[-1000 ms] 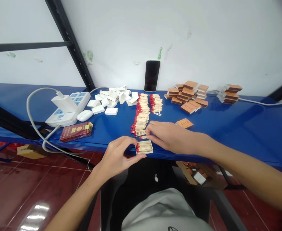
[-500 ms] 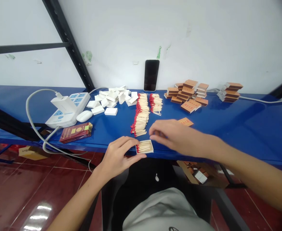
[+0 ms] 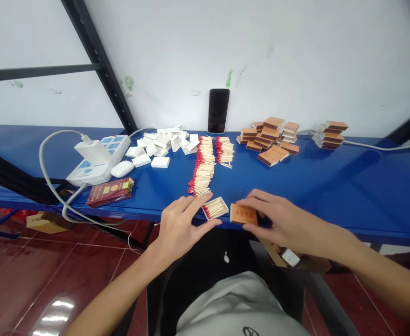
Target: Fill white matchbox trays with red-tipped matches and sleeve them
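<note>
Between its thumb and fingers, my left hand (image 3: 184, 221) grips a white matchbox tray (image 3: 226, 209) at the blue shelf's front edge. Red-tipped matches (image 3: 216, 208) lie inside that tray. My right hand (image 3: 278, 214) pinches an orange matchbox sleeve (image 3: 242, 213) with red print, just right of the tray. Tray and sleeve are close, with a small gap. Beyond them lie a long row of loose matches (image 3: 204, 163) and a shorter bunch (image 3: 225, 151), red heads to the left.
White box trays (image 3: 161, 162) are heaped at back left. Orange matchboxes (image 3: 273, 155) are piled at back right, with another stack (image 3: 332, 135) farther right. A phone (image 3: 218, 111) leans on the wall. A power strip (image 3: 115, 151) and a dark red pack (image 3: 110, 192) sit left.
My right hand has picked up the orange sleeve from the shelf and brought it beside the tray. My left hand has lifted and tilted the filled tray slightly, shifting it right.
</note>
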Motion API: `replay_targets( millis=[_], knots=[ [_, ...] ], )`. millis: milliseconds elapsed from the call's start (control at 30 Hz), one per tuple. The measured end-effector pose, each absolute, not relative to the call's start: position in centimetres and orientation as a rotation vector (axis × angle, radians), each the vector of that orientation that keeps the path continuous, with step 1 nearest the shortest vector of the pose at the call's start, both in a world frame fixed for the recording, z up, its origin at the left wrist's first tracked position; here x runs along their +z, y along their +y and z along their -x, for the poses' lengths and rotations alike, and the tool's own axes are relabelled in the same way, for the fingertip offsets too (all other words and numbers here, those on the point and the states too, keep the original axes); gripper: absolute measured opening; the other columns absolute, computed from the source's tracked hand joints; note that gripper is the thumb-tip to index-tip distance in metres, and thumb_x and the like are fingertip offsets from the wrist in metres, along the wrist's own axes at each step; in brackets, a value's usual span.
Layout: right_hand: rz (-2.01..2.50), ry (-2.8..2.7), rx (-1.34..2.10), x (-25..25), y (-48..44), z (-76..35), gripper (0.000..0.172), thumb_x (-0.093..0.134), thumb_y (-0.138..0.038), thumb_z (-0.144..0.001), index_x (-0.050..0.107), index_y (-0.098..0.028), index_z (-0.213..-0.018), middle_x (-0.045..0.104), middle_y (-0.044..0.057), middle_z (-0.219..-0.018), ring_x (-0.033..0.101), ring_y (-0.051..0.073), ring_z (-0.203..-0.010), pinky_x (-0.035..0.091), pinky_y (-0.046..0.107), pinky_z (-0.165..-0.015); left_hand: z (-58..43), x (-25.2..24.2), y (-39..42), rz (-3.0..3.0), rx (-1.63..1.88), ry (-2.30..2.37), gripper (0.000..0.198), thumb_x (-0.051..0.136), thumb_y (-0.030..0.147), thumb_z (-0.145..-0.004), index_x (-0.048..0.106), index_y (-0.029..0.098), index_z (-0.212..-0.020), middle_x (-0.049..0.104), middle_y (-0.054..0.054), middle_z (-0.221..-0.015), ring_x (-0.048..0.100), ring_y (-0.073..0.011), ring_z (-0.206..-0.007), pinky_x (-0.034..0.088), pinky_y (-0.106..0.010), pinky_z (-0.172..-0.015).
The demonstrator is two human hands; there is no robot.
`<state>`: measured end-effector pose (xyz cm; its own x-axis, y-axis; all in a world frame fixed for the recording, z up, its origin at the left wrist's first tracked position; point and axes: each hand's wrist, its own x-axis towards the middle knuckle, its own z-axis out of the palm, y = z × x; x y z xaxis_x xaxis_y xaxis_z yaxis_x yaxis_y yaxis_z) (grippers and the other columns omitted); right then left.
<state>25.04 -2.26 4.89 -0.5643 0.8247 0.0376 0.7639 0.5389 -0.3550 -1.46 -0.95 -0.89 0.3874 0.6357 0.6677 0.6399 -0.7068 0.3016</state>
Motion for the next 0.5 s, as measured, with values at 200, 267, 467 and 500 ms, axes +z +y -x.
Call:
replay_targets(
  millis=[200,267,467,500],
  knots=[
    [1.149,-2.566,0.594,5.0,0.1,-24.9,0.040,0.057,-0.048,-0.095,0.062,-0.023,-0.126,0.063,0.008,-0.115,0.061,0.023,-0.101,0.051,0.038,-0.087,1.0,-0.5,-1.0,2.707,-1.279,-1.201,0.045,0.071,0.047,-0.087,0.061,0.021,-0.122,0.075,-0.005,-0.105,0.069,-0.0211,-0.089,0.055,-0.036,-0.084],
    [1.076,-2.579,0.619,5.0,1.0,-25.2,0.039,0.061,-0.048,-0.092,0.064,-0.023,-0.122,0.064,0.007,-0.116,0.060,0.023,-0.104,0.049,0.039,-0.090,1.0,-0.4,-0.9,2.750,-1.247,-1.212,0.044,0.071,0.047,-0.087,0.061,0.022,-0.122,0.074,-0.004,-0.107,0.068,-0.0216,-0.091,0.055,-0.036,-0.083],
    [0.958,-2.489,0.738,4.6,1.1,-24.5,0.041,0.066,-0.046,-0.089,0.065,-0.023,-0.123,0.065,0.006,-0.114,0.062,0.020,-0.100,0.050,0.035,-0.089,0.7,-0.2,-0.2,2.845,-1.270,-1.180,0.052,0.072,0.054,-0.082,0.060,0.023,-0.123,0.073,-0.005,-0.104,0.066,-0.0204,-0.088,0.054,-0.034,-0.079],
    [0.927,-2.468,0.753,4.5,0.9,-24.3,0.041,0.068,-0.045,-0.089,0.066,-0.023,-0.123,0.065,0.006,-0.114,0.062,0.019,-0.100,0.050,0.034,-0.089,0.6,0.0,-0.1,2.881,-1.295,-1.155,0.058,0.073,0.056,-0.078,0.059,0.024,-0.124,0.073,-0.005,-0.104,0.065,-0.0195,-0.086,0.054,-0.033,-0.078]
  ],
)
